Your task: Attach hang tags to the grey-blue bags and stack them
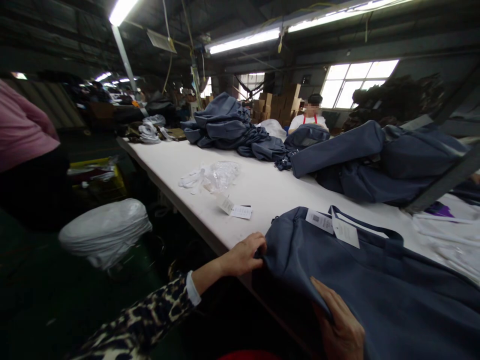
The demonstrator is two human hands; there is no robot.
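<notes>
At the bottom of the frame I see my right hand (339, 325) pinching a fold of the blue garment (382, 290) near its lower edge, thumb on top of the cloth. Just left of centre, my left hand (243, 255) closes its fingers on the garment's corner where it hangs over the edge of the white table (262, 192). The garment lies spread across the lower right of the frame, with white paper tags (333, 225) resting on it near its collar.

A little further up the table lie two loose tags (236, 208), then a crumpled clear plastic bag (217, 176). Toward the upper middle and right sit heaps of the same blue cloth (232, 127). Behind them a person in a white shirt (311, 120) is seated. At the left edge, a person in pink (22, 130) stands beside a white sack (105, 230) on the floor.
</notes>
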